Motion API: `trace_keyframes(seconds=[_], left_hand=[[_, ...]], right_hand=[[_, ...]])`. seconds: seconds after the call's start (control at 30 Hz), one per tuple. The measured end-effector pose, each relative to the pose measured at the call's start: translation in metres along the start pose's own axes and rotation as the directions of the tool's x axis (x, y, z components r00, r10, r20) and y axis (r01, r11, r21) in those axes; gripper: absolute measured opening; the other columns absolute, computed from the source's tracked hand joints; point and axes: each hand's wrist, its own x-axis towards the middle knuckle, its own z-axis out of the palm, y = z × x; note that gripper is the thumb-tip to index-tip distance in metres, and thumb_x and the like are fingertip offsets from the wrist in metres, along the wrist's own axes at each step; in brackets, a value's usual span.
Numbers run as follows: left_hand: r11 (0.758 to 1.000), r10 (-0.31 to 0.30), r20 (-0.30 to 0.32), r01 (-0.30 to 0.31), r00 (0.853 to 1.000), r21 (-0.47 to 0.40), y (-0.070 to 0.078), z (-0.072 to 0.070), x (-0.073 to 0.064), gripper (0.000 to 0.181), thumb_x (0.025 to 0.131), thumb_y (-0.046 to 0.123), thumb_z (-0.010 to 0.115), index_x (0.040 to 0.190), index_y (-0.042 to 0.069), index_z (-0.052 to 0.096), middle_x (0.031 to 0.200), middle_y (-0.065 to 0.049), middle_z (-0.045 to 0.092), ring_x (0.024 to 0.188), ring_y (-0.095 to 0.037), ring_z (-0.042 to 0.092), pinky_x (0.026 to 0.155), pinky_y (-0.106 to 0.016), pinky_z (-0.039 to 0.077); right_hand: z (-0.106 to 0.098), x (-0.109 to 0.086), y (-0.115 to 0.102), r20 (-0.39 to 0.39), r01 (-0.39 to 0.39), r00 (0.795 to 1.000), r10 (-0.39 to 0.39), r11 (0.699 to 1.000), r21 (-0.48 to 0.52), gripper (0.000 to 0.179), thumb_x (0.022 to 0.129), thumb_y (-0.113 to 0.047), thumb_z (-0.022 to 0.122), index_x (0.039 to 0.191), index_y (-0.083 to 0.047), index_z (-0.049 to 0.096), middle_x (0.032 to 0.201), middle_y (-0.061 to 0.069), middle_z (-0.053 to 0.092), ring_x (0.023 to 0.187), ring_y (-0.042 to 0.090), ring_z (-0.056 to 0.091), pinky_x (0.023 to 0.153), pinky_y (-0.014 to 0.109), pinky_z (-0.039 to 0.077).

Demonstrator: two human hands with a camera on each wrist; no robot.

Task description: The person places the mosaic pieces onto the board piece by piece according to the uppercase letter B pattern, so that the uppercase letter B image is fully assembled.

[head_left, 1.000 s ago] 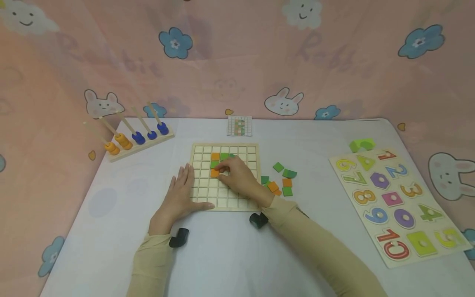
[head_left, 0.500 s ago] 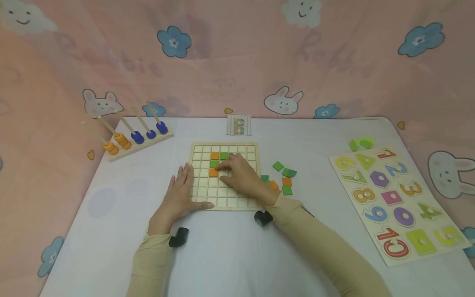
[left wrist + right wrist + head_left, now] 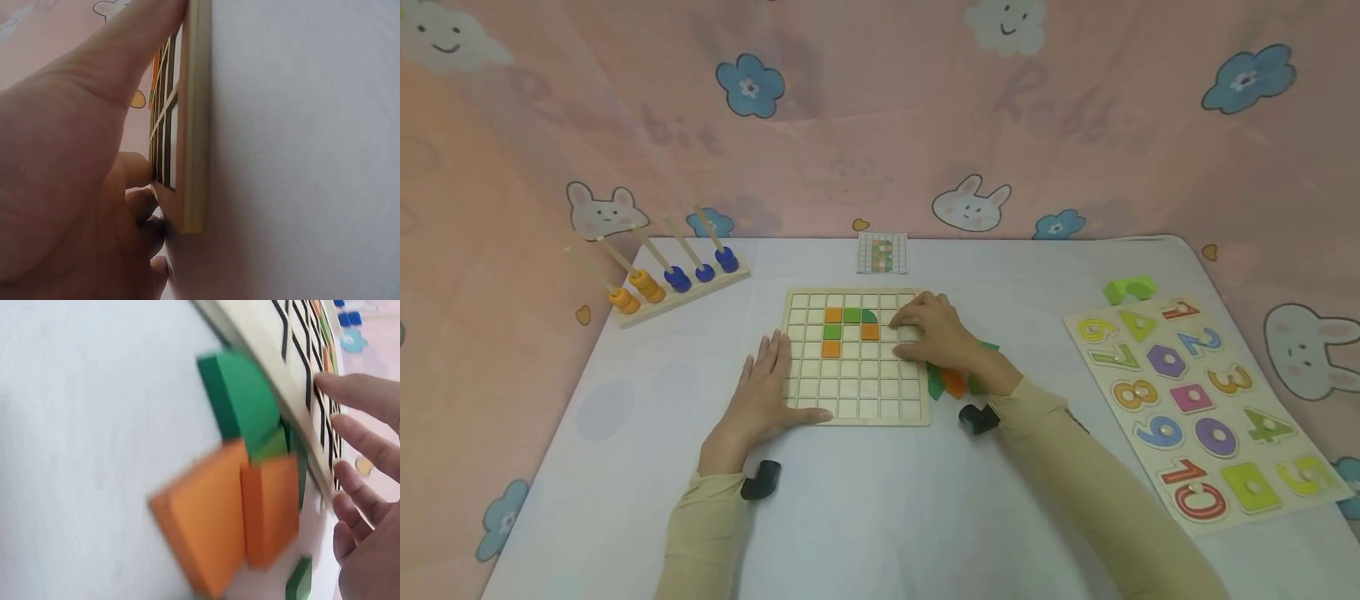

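Observation:
A wooden grid board (image 3: 865, 387) lies mid-table. Orange and green tiles sit in its cells, among them a light green square tile (image 3: 852, 315), a dark green rounded tile (image 3: 869, 317) and an orange square tile (image 3: 869, 332). My left hand (image 3: 760, 392) rests against the board's left side, fingers straight and thumb across the front-left corner; the left wrist view has its thumb along the frame (image 3: 197, 137). Over the right columns, my right hand (image 3: 940, 333) has loosely bent, spread fingers and holds nothing. Under its wrist, loose orange tiles (image 3: 206, 519) and green tiles (image 3: 240, 394) lie beside the board.
A small pattern card (image 3: 882, 253) lies behind the board. An abacus stand (image 3: 688, 292) with orange and blue beads is at back left. On the right lie a number puzzle board (image 3: 1206, 417) and a lime green block (image 3: 1130, 290). A patterned cloth hangs behind the table.
My right hand has moved right from the board's middle toward its right edge, uncovering the rounded green tile and the orange tile below it. My left hand stays put.

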Motion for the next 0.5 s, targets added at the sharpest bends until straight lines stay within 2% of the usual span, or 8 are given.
trace_keyframes(seconds=[0.17, 0.27, 0.5], left_hand=[[1.0, 0.005, -0.004, -0.005, 1.0, -0.005, 0.0, 0.0, 0.0, 0.142, 0.077, 0.056, 0.091, 0.168, -0.002, 0.0, 0.179, -0.02, -0.005, 0.166, -0.039, -0.007, 0.136, -0.057, -0.004], [1.0, 0.005, -0.003, -0.005, 1.0, -0.004, -0.001, 0.001, -0.001, 0.142, 0.077, 0.056, 0.091, 0.169, -0.002, 0.0, 0.179, -0.019, -0.006, 0.166, -0.039, -0.008, 0.136, -0.057, -0.004], [1.0, 0.007, -0.003, -0.007, 1.0, -0.007, -0.001, 0.001, 0.0, 0.142, 0.077, 0.056, 0.091, 0.169, -0.001, -0.001, 0.179, -0.019, -0.006, 0.166, -0.038, -0.008, 0.136, -0.056, -0.005]], right_hand=[[-0.021, -0.009, 0.021, 0.062, -0.095, 0.994, 0.092, 0.994, 0.046, 0.045, 0.091, -0.023, 0.085, 0.131, -0.01, 0.071, 0.146, 0.019, 0.052, 0.132, 0.04, 0.04, 0.116, 0.062, 0.036], [-0.032, -0.014, 0.034, 0.081, -0.119, 0.99, 0.114, 0.991, 0.059, 0.05, 0.09, -0.022, 0.085, 0.135, -0.007, 0.068, 0.145, 0.021, 0.054, 0.135, 0.042, 0.043, 0.12, 0.064, 0.033], [-0.054, -0.028, 0.054, 0.095, -0.217, 0.973, 0.21, 0.974, 0.067, 0.054, 0.091, -0.018, 0.084, 0.14, -0.005, 0.065, 0.151, 0.023, 0.049, 0.143, 0.045, 0.039, 0.127, 0.065, 0.029]])
